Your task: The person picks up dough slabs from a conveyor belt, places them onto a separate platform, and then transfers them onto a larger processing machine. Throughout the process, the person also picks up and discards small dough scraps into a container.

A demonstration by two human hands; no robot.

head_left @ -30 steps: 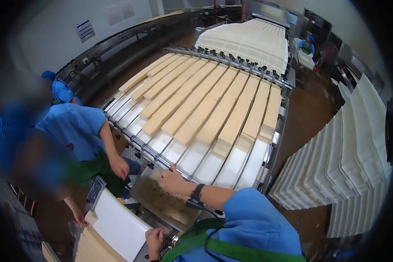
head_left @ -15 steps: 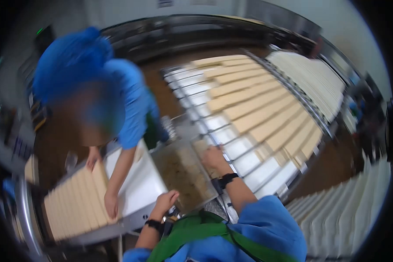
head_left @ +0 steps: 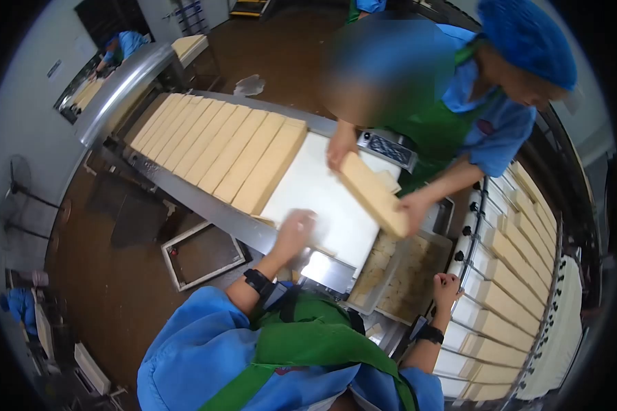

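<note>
Long cream rectangular blocks point(head_left: 216, 147) lying side by side past left hand

Blocks are showing flat tops, straight edges, narrow gaps. Left hand point(head_left: 295, 229) is blurring near smooth white work surface point(head_left: 322, 185); can't tell finger state. Right hand point(head_left: 447, 288) is curling loosely shut beside metal rail point(head_left: 468, 257). Beyond and between both, co-worker's hands point(head_left: 414, 207) are gripping one smooth cream block point(head_left: 372, 193) near its ends, tilting it.

my blue sleeves point(head_left: 192, 335), green apron point(head_left: 315, 339), black wristbands point(head_left: 257, 281), pale tan slabs point(head_left: 219, 147), white belt point(head_left: 322, 198), brown floor point(head_left: 110, 274), co-worker's bright blue cap point(head_left: 531, 38)
</note>
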